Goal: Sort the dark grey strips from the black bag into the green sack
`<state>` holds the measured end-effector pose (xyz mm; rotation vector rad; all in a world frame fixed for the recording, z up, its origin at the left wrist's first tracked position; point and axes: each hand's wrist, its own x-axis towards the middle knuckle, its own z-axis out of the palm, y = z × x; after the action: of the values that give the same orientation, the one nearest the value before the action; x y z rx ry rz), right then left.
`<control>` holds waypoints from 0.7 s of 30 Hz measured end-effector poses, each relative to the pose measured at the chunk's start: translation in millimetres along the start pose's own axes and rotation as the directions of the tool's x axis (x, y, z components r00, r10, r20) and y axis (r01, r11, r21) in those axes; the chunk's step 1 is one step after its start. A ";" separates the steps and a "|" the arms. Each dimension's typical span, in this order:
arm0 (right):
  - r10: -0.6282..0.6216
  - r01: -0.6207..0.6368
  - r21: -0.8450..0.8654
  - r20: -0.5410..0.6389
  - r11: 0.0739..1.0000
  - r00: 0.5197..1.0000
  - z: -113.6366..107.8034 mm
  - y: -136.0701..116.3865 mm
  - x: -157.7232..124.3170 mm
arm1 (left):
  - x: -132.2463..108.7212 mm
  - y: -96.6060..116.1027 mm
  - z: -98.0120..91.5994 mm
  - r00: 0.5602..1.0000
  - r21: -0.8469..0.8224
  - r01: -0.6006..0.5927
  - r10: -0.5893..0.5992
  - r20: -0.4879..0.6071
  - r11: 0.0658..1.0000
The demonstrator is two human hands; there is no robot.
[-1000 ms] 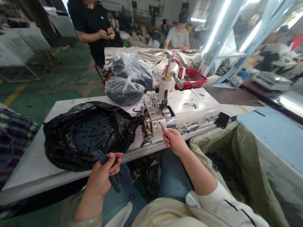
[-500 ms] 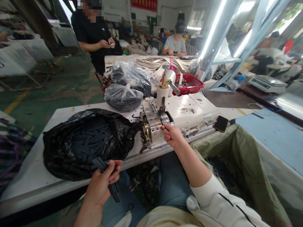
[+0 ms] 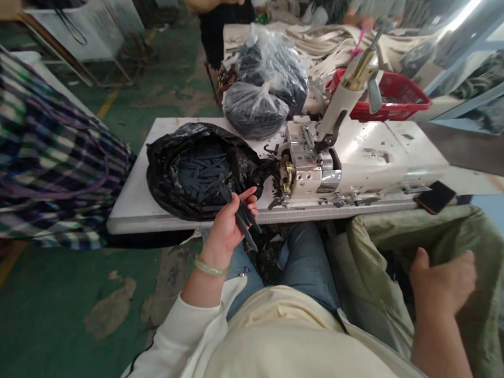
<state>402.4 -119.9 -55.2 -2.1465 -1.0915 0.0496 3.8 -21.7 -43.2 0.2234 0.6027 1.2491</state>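
My left hand [image 3: 228,229] is closed on a small bundle of dark strips [image 3: 240,216], held just in front of the table edge. Right behind it an open black plastic bag [image 3: 165,169] full of the same dark strips lies on the white table [image 3: 129,209]. To its right stands a white and metal bench machine [image 3: 319,169]. My right hand [image 3: 441,284] hangs low over the mouth of a green sack [image 3: 383,232], its back towards me and its fingers curled downward. What those fingers hold, if anything, is hidden.
Two tied clear bags [image 3: 259,95] of dark pieces and a red basket [image 3: 389,100] stand behind the machine. A dark phone [image 3: 436,196] lies at the table's front right. A plaid cloth [image 3: 42,159] hangs at the left. Other people stand at the far table.
My right hand has left the machine's front and dropped down to the green sack. My view has tilted downward. My left hand keeps the strips, now raised closer to the black bag.
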 end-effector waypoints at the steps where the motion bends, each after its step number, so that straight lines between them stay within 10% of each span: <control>1: -0.026 0.023 0.053 0.060 0.998 0.998 6.8 -19.5 -11.8 | 0.9 -5.0 2.2 1.000 0.016 -0.001 0.001 -0.002 1.000; 3: -0.117 -0.035 0.348 0.406 0.937 0.906 32.7 -73.0 -41.3 | 1.2 -15.9 7.1 1.000 0.057 -0.010 0.010 0.009 0.998; 5: -0.313 -0.295 0.543 0.762 0.786 0.567 65.2 -128.0 -72.4 | -1.2 -25.9 11.5 0.999 0.107 -0.027 0.024 0.031 0.994; 7: -0.466 -0.390 0.584 0.808 0.712 0.360 92.5 -167.8 -98.2 | -5.8 -33.0 13.8 0.998 0.161 -0.053 0.047 0.036 0.986; 16: -0.517 -0.480 0.543 0.832 0.689 0.200 101.5 -174.1 -109.5 | -26.5 -5.4 -8.5 0.921 0.377 -0.277 0.356 -0.159 0.884; 21: -0.512 -0.460 0.514 0.847 0.724 0.139 95.2 -163.5 -106.6 | -34.8 4.4 -14.0 0.988 0.704 -0.011 0.114 -0.100 0.711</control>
<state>189.3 -78.2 -54.6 -1.0608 -1.4099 1.9108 -13.9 -55.1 -42.1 0.8120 1.1970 1.0495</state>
